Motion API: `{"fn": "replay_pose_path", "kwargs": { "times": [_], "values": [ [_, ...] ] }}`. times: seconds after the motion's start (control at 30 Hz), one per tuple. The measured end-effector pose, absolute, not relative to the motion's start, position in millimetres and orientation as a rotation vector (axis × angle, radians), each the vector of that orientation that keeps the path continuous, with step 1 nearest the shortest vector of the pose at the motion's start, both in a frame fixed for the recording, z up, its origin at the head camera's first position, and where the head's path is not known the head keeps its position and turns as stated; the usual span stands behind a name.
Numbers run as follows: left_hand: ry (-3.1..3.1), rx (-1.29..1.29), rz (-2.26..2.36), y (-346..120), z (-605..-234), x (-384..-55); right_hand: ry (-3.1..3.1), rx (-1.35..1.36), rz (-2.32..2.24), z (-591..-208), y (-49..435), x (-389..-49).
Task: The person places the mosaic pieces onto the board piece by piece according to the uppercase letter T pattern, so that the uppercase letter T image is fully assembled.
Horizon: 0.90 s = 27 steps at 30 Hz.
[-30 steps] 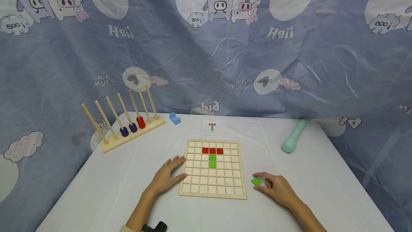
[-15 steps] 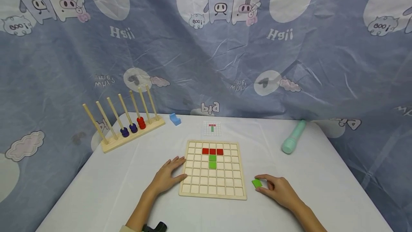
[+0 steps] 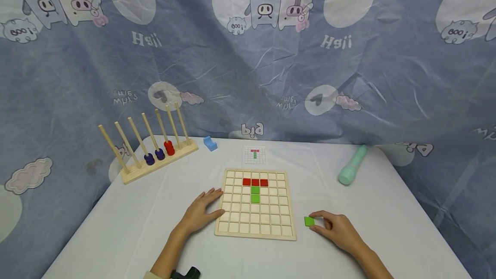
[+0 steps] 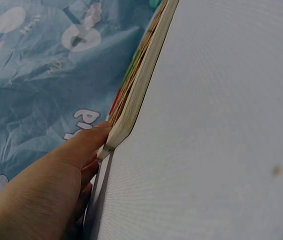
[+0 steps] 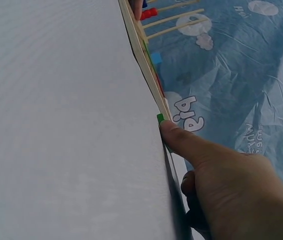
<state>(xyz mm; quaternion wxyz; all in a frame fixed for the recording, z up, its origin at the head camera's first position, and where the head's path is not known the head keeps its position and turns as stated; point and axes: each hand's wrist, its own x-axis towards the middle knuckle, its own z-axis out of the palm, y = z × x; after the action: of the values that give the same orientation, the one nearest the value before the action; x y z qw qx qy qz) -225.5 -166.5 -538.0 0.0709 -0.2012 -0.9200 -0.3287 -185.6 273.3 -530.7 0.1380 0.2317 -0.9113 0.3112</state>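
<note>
A wooden grid board (image 3: 255,204) lies flat on the table, with red tiles (image 3: 255,182) in a row and two green tiles (image 3: 255,194) below the middle one. At its left edge rests my left hand (image 3: 201,212), fingers extended and thumb touching the rim; the left wrist view shows the thumb (image 4: 84,145) against the board's corner. To the right of the board, my right hand (image 3: 336,230) pinches a loose green tile (image 3: 309,221) between thumb and index finger, apart from the board. In the right wrist view the hand hides most of this tile (image 5: 160,118).
Behind the board lies a small pattern card (image 3: 255,155) with a red and green T shape. A wooden peg rack (image 3: 162,162) with blue and red beads stands at back left, beside a blue piece (image 3: 210,143). At back right lies a mint-green microphone-shaped object (image 3: 352,165).
The loose green tile has turned from a diamond angle to roughly square with the board. My right hand has shifted slightly nearer and rightward with it. The left hand stays in place.
</note>
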Motion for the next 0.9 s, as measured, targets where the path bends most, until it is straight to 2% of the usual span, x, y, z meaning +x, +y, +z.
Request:
{"fn": "replay_pose_path", "kwargs": {
  "times": [0.3,0.9],
  "values": [
    [-2.753,-0.6,-0.997,-169,-542,-225,-2.605,0.702,0.937,-529,256,-197],
    [-2.773,-0.621,-0.987,-168,-539,-227,-2.629,0.846,0.917,-519,152,-229]
  ]
}}
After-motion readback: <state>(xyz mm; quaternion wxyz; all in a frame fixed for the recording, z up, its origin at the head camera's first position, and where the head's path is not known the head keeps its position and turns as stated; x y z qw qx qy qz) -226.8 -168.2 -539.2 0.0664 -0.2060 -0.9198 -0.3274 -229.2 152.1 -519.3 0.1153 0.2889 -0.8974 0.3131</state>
